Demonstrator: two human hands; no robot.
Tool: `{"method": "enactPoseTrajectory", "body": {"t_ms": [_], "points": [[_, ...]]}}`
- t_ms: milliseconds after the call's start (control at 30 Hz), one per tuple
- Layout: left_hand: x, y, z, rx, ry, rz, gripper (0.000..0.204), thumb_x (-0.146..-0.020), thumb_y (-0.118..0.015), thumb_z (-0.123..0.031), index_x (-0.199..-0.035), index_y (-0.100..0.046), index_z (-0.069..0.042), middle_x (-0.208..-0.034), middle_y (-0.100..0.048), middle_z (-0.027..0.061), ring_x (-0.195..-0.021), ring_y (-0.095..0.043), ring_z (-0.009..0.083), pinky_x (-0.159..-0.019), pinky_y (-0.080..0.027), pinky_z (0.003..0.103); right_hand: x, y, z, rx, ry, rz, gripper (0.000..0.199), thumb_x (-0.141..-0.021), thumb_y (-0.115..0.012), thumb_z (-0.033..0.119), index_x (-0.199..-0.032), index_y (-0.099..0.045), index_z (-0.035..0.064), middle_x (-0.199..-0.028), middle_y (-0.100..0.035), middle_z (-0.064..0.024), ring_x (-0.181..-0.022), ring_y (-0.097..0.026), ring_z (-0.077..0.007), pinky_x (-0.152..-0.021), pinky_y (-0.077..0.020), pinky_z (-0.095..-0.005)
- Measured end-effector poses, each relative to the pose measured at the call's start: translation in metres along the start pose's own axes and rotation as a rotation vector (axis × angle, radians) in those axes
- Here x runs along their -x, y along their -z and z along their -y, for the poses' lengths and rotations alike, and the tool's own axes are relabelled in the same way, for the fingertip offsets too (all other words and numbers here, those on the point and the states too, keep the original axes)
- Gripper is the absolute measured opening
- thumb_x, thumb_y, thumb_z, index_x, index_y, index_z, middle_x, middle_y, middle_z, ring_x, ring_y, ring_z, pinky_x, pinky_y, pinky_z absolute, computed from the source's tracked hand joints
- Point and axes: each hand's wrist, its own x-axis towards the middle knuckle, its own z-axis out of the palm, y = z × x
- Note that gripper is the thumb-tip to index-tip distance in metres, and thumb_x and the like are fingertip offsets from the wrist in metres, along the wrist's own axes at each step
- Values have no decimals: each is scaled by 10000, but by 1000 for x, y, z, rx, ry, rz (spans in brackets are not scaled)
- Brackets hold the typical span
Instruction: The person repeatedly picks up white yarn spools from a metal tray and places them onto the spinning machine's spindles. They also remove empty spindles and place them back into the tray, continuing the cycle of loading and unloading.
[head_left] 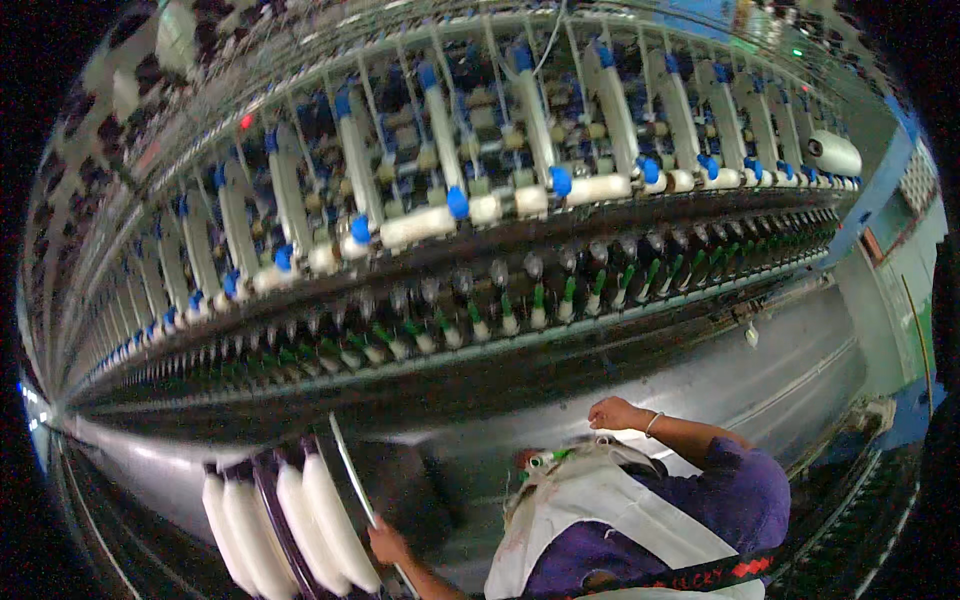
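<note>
Before a long grey metal spinning machine [590,218]

Holding a slim, straight, whitish rod [350,465] in the left hand [390,545], out in front of the machine toward its left part; clamped on it with bent fingers, in a grip low on its length, with the upper end slanting toward the machine. Reaching forward with the right hand [618,413] to just before the machine's lower panel of smooth grey metal [720,365], right of its middle — fingers curled, but cannot tell whether that grip is apart or together, or around anything. Wearing a thin white band [653,425] on the right wrist, a purple cloth sleeve [745,500] above it, and a creased off-white cloth apron [580,500], also in front of the machine.

Lined up left of the rod, before the machine's left part: plump, elongated white bobbins [335,520] with dark tops, plus a slender dark-purple stick [283,528] between them.

Visible on the machine itself: pale slanted metal arms [443,135] with bright blue end caps [560,180] along the upper part, white rollers [417,228] beneath, then a long row of slim green-and-white tubes [568,297] lower down — and, at the machine's right end, a fat white spool [835,153] lying on its side.
</note>
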Motion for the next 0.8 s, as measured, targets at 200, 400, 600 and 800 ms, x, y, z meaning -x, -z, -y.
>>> {"method": "enactPoseTrajectory", "body": {"t_ms": [200, 400, 600, 800], "points": [[84, 31, -32, 142, -126, 96, 667, -885, -482, -656, -1231, -624, -103, -1034, -695, 207, -948, -664, 406, -773, -506, 527, 10, 0, 47, -13, 139, 105, 251, -794, -700, 237, -989, -698, 78, -854, -695, -148, -763, -669, -328, -695, -533, -416], [135, 39, -46, 259, -8, 102, 575, -917, -472, -618, -1015, -630, -74, -939, -698, 196, -896, -673, 405, -770, -495, 536, -55, -10, 172, -136, 312, 168, 196, -829, -703, 95, -1015, -702, 32, -912, -718, -124, -827, -695, -193, -756, -540, -309], [181, 38, -45, 257, -98, 102, 501, -914, -522, -570, -922, -613, -78, -815, -685, 167, -764, -675, 379, -652, -504, 509, -144, -45, 313, -178, 883, 24, 259, -800, -653, 25, -1059, -653, 17, -1076, -667, -158, -1040, -628, -323, -929, -495, -389], [216, 22, -41, 243, -95, 156, 510, -876, -544, -604, -907, -644, -105, -855, -696, 136, -799, -675, 362, -648, -505, 498, -259, -60, 348, 579, 1101, 145, 571, -660, -630, -77, -1220, -552, 4, -1256, -542, -189, -1243, -457, -395, -1077, -380, -445]]}}
